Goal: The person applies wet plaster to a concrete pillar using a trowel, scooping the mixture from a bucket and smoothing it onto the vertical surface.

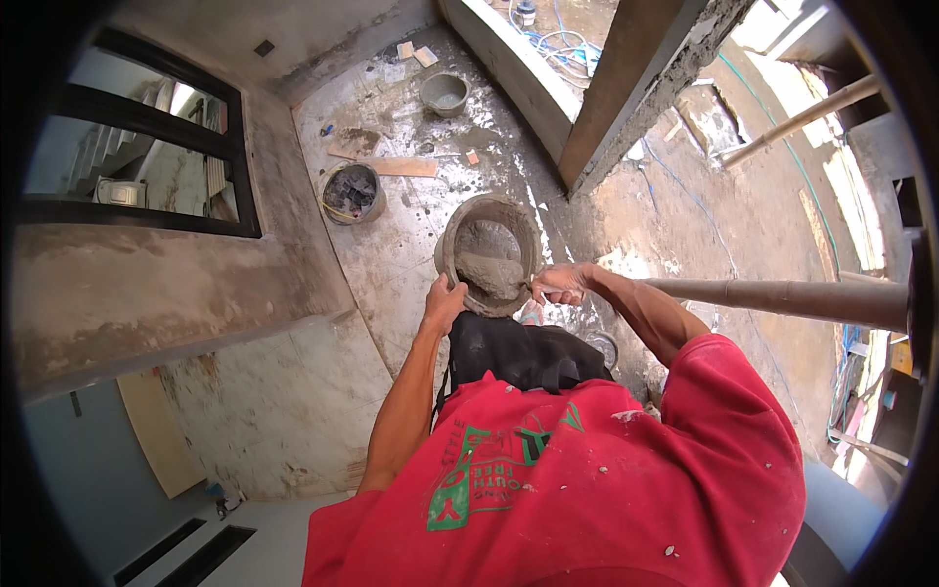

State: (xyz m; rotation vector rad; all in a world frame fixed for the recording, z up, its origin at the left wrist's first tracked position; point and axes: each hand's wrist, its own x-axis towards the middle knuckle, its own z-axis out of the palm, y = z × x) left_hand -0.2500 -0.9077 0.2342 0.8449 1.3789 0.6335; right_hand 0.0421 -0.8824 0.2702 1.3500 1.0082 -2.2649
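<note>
A mortar-crusted bucket (533, 223) is in front of me, tilted so that its inside shows. Wet grey mortar (489, 274) is heaped against its near wall. My left hand (446, 301) is closed on the bucket's near-left rim. At the right rim my right hand (560, 284) is curled into a grip. A dark bit shows at its fingertips, but whether it grips the rim or a tool handle is hidden.
On the splattered floor (391, 293) stand a bucket of dark contents (378, 203) and a grey bucket (445, 112). A wooden board (406, 167) lies between them. A bamboo pole (792, 298) juts in from the right. A concrete column (626, 98) rises ahead, with a window (235, 147) at the left.
</note>
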